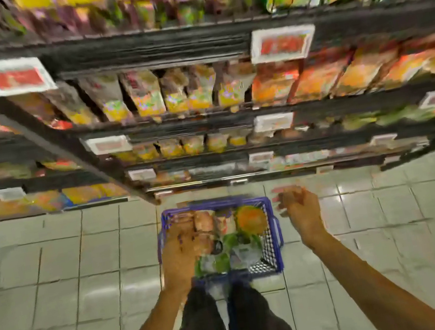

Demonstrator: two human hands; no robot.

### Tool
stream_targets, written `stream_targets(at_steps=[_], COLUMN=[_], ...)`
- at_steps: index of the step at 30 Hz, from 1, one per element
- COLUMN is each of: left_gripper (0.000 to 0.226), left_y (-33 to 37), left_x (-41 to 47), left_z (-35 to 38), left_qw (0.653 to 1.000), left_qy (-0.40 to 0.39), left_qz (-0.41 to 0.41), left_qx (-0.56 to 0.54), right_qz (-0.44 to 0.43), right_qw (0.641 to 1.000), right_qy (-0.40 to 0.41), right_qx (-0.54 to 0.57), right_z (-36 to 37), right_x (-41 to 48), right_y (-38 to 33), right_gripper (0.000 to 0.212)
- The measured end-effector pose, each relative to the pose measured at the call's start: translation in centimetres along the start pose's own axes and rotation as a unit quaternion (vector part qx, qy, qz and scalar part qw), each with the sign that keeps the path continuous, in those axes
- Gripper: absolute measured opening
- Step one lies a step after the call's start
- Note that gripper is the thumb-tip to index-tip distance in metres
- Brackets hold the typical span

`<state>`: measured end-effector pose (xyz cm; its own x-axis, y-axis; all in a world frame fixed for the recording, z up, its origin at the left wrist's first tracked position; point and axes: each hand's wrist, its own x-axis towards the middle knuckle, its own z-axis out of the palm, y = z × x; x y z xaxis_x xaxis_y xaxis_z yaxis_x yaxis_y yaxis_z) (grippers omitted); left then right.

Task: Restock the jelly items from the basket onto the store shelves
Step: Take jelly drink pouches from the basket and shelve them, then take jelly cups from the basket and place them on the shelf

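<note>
A blue plastic basket (273,230) stands on the tiled floor in front of my feet, below the shelves. It holds several jelly packs, among them an orange one (251,219) and green ones (226,261). My left hand (180,250) hangs over the basket's left side, fingers down among the packs; blur hides whether it grips one. My right hand (296,206) hovers just right of the basket with loosely curled fingers and nothing in it. The whole frame is motion-blurred.
Black store shelves (204,126) rise ahead in several tiers, packed with yellow, orange and green bags. White and red price tags (281,43) hang on the shelf edges. My dark trouser legs (231,323) are just behind the basket. Light floor tiles (56,278) spread on both sides.
</note>
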<state>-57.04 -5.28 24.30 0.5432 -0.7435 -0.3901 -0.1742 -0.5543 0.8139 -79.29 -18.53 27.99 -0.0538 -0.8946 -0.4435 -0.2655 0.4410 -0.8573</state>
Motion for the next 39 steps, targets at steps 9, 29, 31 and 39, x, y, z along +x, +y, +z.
stream_targets(at_steps=[9, 29, 31, 39], left_gripper=[0.058, 0.049, 0.040, 0.020], left_y=[-18.8, -39.6, -39.6, -38.2], left_x=[5.8, 18.6, 19.1, 19.2], left_z=[4.8, 8.1, 7.7, 7.4], left_qw=[0.977, 0.941, 0.935, 0.932], left_qy=[-0.036, 0.169, 0.144, 0.148], left_qz=[-0.145, -0.254, -0.277, -0.304], left_qx=[0.149, 0.144, 0.165, 0.134], right_qz=[0.192, 0.231, 0.257, 0.276], right_qw=[0.977, 0.938, 0.938, 0.939], right_qy=[-0.011, 0.108, 0.092, 0.112], right_qx=[-0.091, -0.234, -0.214, -0.173], right_z=[2.3, 5.7, 5.3, 4.3], right_x=[6.4, 19.3, 19.6, 18.5], right_y=[22.3, 42.9, 42.7, 41.9], right_gripper=[0.010, 0.025, 0.024, 0.018])
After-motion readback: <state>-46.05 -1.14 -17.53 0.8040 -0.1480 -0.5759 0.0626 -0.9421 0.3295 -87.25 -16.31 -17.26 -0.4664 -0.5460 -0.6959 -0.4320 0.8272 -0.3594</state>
